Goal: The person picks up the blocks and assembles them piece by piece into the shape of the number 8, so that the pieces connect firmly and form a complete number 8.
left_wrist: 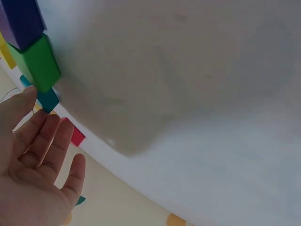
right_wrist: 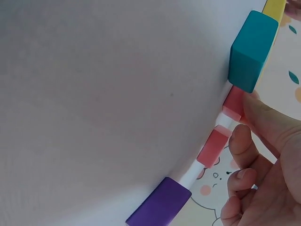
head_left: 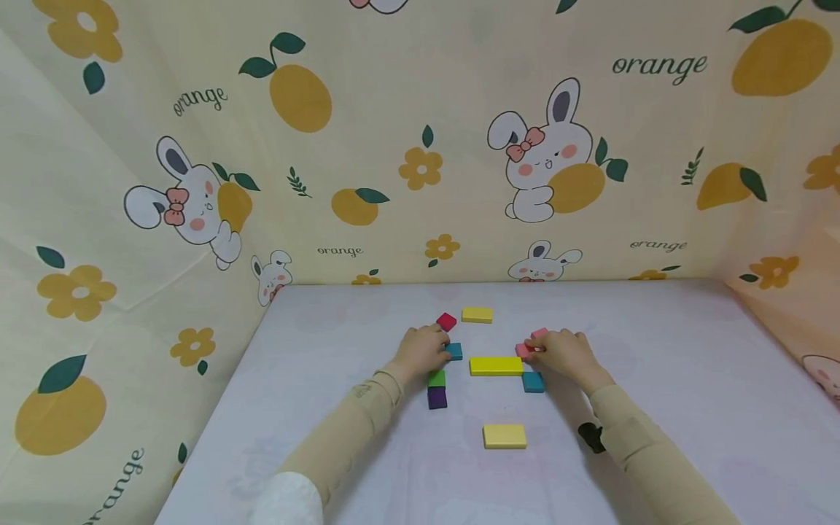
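My left hand [head_left: 423,350] pinches a teal block [head_left: 453,351] between thumb and fingertips; the little finger stands apart in the left wrist view. Just nearer than it, a green block [head_left: 436,378] touches a purple block [head_left: 437,398]. A red block [head_left: 446,321] lies beyond the left fingers. My right hand [head_left: 566,354] pinches a pink block [head_left: 523,351] at the right end of a long yellow block [head_left: 495,367]. Another pink block [right_wrist: 214,147] lies beside the right fingers. A second teal block [head_left: 533,382] touches the long yellow block's near right corner.
A pale yellow block [head_left: 504,437] lies nearer on the white table [head_left: 394,481], and another yellow block [head_left: 477,315] farther back. Another purple block [right_wrist: 160,202] shows in the right wrist view. A patterned cloth [head_left: 420,87] hangs behind and at the sides.
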`<state>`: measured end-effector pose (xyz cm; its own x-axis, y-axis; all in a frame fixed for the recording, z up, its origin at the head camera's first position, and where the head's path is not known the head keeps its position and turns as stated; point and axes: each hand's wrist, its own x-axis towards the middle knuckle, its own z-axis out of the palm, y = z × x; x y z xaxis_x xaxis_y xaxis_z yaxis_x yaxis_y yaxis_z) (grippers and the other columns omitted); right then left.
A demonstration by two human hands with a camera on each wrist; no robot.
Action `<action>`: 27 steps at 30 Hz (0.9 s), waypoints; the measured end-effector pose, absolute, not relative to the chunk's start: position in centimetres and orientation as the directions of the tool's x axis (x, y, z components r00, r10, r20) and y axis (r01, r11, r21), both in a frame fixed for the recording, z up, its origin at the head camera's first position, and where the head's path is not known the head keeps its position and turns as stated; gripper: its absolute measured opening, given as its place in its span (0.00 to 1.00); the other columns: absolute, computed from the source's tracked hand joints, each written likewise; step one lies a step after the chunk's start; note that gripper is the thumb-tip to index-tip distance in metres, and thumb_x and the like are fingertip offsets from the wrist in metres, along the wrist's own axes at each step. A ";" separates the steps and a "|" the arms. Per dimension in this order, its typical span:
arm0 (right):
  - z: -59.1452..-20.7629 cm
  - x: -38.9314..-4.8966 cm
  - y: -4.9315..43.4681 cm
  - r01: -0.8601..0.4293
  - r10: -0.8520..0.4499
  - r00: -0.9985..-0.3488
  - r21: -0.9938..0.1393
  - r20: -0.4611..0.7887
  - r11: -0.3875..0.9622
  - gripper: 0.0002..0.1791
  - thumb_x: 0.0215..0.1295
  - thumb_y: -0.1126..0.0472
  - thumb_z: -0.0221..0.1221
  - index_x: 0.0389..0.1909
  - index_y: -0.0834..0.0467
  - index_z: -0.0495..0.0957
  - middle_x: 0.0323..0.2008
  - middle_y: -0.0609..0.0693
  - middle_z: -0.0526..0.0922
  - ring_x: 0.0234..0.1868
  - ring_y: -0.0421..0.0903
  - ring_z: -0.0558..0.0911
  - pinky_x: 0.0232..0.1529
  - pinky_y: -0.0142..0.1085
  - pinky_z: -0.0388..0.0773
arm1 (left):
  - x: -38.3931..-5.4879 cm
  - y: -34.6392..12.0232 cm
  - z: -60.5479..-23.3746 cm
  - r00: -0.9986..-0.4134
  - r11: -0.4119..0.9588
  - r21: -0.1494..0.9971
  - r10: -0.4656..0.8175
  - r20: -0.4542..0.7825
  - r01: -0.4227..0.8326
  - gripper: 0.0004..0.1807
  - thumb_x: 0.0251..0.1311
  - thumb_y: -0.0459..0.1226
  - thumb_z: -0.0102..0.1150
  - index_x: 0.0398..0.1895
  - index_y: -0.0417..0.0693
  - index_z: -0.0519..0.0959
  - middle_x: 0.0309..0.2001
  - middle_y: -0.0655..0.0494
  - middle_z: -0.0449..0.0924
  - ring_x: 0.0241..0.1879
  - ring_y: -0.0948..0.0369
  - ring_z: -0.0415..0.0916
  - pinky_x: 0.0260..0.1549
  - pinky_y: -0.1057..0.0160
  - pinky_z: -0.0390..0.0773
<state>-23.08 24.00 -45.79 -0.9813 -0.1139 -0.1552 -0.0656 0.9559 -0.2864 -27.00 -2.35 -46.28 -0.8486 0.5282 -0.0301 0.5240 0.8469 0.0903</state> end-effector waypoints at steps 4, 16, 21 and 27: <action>-45.8 -23.1 23.9 -0.067 -0.112 -0.982 -0.273 -0.155 0.960 0.18 0.60 0.54 0.61 0.49 0.58 0.80 0.44 0.57 0.83 0.37 0.52 0.74 0.45 0.51 0.65 | -26.8 -1.9 -46.2 -0.845 0.843 0.097 0.534 -0.027 0.529 0.15 0.60 0.46 0.57 0.47 0.51 0.81 0.43 0.58 0.81 0.40 0.61 0.76 0.46 0.57 0.74; -45.8 -23.1 23.9 -0.067 -0.115 -0.980 -0.276 -0.161 0.959 0.22 0.60 0.52 0.60 0.53 0.57 0.78 0.49 0.58 0.82 0.39 0.53 0.75 0.46 0.51 0.65 | -26.7 -1.4 -46.5 -0.841 0.838 0.098 0.541 -0.025 0.537 0.15 0.61 0.46 0.56 0.48 0.53 0.80 0.44 0.59 0.80 0.42 0.62 0.74 0.46 0.59 0.73; -45.8 -23.1 24.0 -0.073 -0.121 -0.979 -0.276 -0.162 0.958 0.22 0.60 0.52 0.60 0.53 0.57 0.78 0.48 0.58 0.82 0.39 0.53 0.75 0.46 0.51 0.65 | -26.6 -1.4 -46.5 -0.837 0.834 0.102 0.547 -0.023 0.542 0.15 0.60 0.46 0.57 0.47 0.53 0.81 0.44 0.59 0.79 0.41 0.63 0.75 0.46 0.59 0.73; -46.0 -23.2 24.1 -0.071 -0.118 -0.980 -0.270 -0.162 0.960 0.22 0.60 0.52 0.60 0.54 0.57 0.77 0.48 0.58 0.82 0.38 0.53 0.75 0.46 0.52 0.65 | -26.6 -1.3 -46.6 -0.836 0.834 0.100 0.548 -0.029 0.543 0.15 0.61 0.46 0.56 0.48 0.53 0.80 0.44 0.59 0.79 0.42 0.63 0.75 0.47 0.59 0.73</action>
<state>-23.18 24.08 -45.96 -0.9797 -0.1177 -0.1622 -0.0707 0.9604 -0.2696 -26.59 -1.33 -46.58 -0.8363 0.5476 -0.0287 0.5427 0.8340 0.0996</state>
